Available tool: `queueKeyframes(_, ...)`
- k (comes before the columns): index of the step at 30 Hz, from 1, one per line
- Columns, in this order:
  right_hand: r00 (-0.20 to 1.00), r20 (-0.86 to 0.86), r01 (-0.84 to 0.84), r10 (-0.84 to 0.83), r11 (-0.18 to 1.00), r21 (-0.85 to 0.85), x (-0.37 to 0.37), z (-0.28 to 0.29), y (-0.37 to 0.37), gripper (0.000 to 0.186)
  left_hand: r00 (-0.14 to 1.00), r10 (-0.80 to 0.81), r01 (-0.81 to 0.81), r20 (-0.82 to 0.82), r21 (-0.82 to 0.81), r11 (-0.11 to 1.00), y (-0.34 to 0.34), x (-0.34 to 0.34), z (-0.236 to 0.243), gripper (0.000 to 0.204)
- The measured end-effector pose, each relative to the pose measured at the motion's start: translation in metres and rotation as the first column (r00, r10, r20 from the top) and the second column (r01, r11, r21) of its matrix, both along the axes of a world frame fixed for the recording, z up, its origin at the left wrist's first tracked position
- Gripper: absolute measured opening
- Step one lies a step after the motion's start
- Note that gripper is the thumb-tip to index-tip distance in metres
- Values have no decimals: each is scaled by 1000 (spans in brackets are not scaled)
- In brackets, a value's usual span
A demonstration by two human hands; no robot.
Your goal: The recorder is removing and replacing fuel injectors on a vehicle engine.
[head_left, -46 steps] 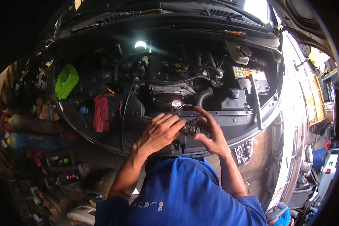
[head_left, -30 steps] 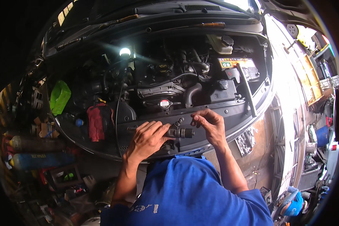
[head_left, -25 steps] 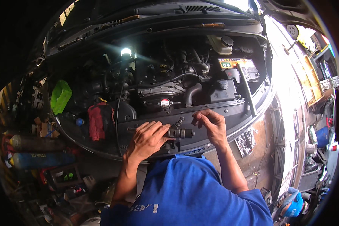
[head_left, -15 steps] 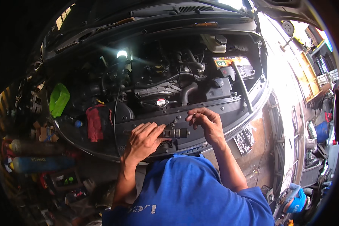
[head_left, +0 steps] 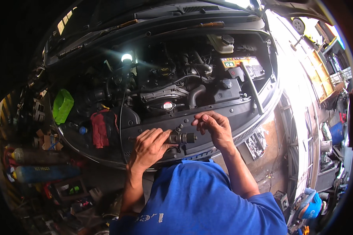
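Note:
My left hand (head_left: 147, 149) is wrapped around a dark metal cylindrical part (head_left: 186, 137) with a threaded-looking collar and a short side fitting, held sideways over the black front panel (head_left: 231, 113) of a car's engine bay. My right hand (head_left: 213, 131) is just right of and above the part, fingers curled and thumb near the index finger; anything between them is too small to make out. The red-labeled radiator cap (head_left: 168, 105) sits just beyond both hands.
The open engine bay holds a lit lamp (head_left: 126, 58), battery (head_left: 243, 63), metal bar (head_left: 253, 92), red rag (head_left: 100, 135) and green plastic item (head_left: 62, 105). Wood-handled tools (head_left: 211, 24) lie along the cowl. Gas cylinders (head_left: 47, 172) lie at left, a ladder (head_left: 292, 164) at right.
My right hand has left the part, where its fingers were spread around it, and now curls above it. My left hand keeps its grip. The view has shifted slightly.

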State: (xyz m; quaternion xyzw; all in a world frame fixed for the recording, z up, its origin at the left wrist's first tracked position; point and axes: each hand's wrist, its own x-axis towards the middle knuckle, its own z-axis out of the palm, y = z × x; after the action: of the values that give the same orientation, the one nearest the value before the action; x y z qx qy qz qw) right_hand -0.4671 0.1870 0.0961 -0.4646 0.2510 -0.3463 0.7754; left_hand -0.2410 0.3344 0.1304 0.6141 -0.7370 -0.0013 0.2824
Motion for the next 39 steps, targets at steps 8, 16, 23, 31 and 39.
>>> queueKeyframes(8, 998, 61, 5, -8, 999, 39, 0, 1, -1, 23, 1000, -13, 13, 13, -7, 1000, -2, -1, 3, 45)
queueKeyframes(16, 997, 74, 16, -21, 997, 76, 0, -4, -3, 18, 1000, -13, 13, 9, -28, 1000, -4, 0, 1, 44)
queueKeyframes(23, 998, 52, -46, 43, 997, 57, -4, -17, -8, 36, 1000, -20, 20, 6, -14, 1000, -6, 0, 4, 44)
queueKeyframes(31, 999, -19, -31, 31, 999, -12, 1, 11, 4, 42, 1000, 9, -9, 5, -12, 1000, -7, -1, 5, 41)
queueKeyframes(39, 881, -469, -382, -58, 499, -778, 16, 44, 25, 62, 999, -2, -1, 43, 68, 998, -6, -6, 8, 27)
